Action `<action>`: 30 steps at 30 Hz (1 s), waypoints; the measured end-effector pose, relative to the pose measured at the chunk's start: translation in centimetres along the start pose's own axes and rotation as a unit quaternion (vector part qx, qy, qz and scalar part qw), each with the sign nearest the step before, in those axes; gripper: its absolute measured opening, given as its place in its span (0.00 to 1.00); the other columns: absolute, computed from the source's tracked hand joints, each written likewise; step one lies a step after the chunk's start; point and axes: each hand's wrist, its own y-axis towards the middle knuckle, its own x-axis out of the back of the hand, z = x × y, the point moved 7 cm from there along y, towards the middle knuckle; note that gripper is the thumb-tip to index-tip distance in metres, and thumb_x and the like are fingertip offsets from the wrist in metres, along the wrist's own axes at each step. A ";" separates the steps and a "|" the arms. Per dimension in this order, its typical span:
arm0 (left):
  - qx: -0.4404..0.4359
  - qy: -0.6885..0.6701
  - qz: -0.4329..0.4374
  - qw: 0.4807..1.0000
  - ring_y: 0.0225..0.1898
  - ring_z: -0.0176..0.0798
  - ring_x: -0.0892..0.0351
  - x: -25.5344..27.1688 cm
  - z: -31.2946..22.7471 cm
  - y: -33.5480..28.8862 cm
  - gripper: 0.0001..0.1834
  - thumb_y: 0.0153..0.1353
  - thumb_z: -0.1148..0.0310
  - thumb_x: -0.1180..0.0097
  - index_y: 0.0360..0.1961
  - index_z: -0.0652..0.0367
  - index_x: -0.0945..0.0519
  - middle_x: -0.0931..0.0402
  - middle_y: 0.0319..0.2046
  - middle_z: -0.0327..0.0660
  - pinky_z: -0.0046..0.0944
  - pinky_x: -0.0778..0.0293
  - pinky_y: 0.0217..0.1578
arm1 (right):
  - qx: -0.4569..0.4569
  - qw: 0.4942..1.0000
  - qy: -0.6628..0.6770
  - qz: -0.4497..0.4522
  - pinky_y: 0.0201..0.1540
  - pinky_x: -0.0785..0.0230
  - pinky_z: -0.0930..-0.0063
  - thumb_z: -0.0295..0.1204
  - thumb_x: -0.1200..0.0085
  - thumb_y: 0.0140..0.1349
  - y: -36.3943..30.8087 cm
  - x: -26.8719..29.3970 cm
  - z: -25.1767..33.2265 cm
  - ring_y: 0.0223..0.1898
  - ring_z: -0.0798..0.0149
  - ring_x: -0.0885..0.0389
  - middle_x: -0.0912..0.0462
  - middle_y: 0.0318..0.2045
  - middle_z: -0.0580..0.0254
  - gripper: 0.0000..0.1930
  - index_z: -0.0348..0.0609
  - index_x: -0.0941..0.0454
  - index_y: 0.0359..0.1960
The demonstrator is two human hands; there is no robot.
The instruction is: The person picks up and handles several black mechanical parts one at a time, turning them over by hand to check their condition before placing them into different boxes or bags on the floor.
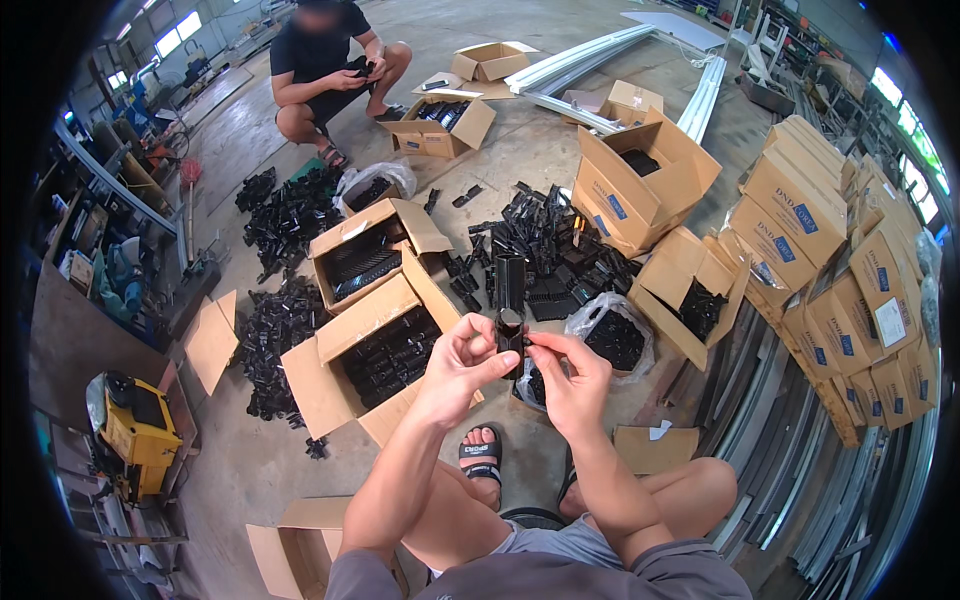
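My left hand [462,368] is closed round the lower part of a glossy black plastic part [510,285], long and channel-shaped, held upright in front of me. The fingers of my right hand [572,380] pinch at its lower right side; what they hold there is too small to make out. Just beyond lies a heap of loose black plastic parts [560,250] on the floor. To the left, an open cardboard box [330,385] holds rows of black parts, and a clear plastic bag [640,365] with small black pieces stands to the right.
Another person [325,75] squats at the far left, handling a black part beside an open box [470,135]. Dark piles [270,350] lie left of the boxes. Stacked closed cartons [790,220] and long metal profiles [800,450] line the right. A yellow machine [140,435] stands left.
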 end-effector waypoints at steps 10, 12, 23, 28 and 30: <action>-0.001 -0.010 -0.001 1.000 0.39 0.27 0.20 0.4 0.2 -0.1 0.16 0.56 0.83 0.34 0.37 0.54 0.29 0.18 0.38 0.35 0.30 0.23 0.44 | 0.061 0.997 -0.038 -0.009 0.33 0.27 0.75 0.20 0.37 0.60 0.2 -0.2 1.3 0.29 0.66 0.17 0.13 0.35 0.56 0.08 0.36 0.15 0.41; -0.004 -0.007 0.006 1.000 0.39 0.27 0.20 0.5 0.2 -0.1 0.17 0.56 0.82 0.34 0.37 0.53 0.29 0.18 0.38 0.35 0.30 0.23 0.44 | 0.065 0.996 -0.055 -0.010 0.31 0.28 0.75 0.23 0.37 0.61 0.2 -0.3 1.4 0.27 0.66 0.18 0.14 0.34 0.55 0.07 0.35 0.16 0.40; -0.004 0.046 0.014 0.999 0.34 0.21 0.25 -0.7 -0.2 -0.6 0.17 0.58 0.82 0.34 0.38 0.55 0.31 0.22 0.31 0.29 0.25 0.26 0.40 | 0.111 0.975 -0.188 0.052 0.30 0.33 0.62 0.26 0.46 0.67 0.0 -0.5 -0.1 0.28 0.53 0.23 0.22 0.28 0.54 0.05 0.36 0.24 0.36; 0.004 0.014 0.017 1.000 0.39 0.27 0.20 0.1 0.7 -0.1 0.18 0.56 0.84 0.34 0.37 0.55 0.30 0.19 0.36 0.35 0.30 0.21 0.45 | 0.070 0.989 -0.115 0.060 0.31 0.32 0.63 0.25 0.46 0.66 -0.2 0.1 1.8 0.30 0.55 0.20 0.18 0.33 0.55 0.06 0.36 0.25 0.42; 0.012 0.019 0.005 1.000 0.36 0.21 0.23 -0.5 0.4 0.0 0.17 0.59 0.83 0.35 0.38 0.55 0.31 0.22 0.29 0.27 0.23 0.26 0.38 | 0.078 0.990 -0.110 0.047 0.32 0.32 0.62 0.25 0.46 0.66 -0.2 -0.3 1.7 0.30 0.53 0.20 0.18 0.33 0.54 0.06 0.36 0.25 0.42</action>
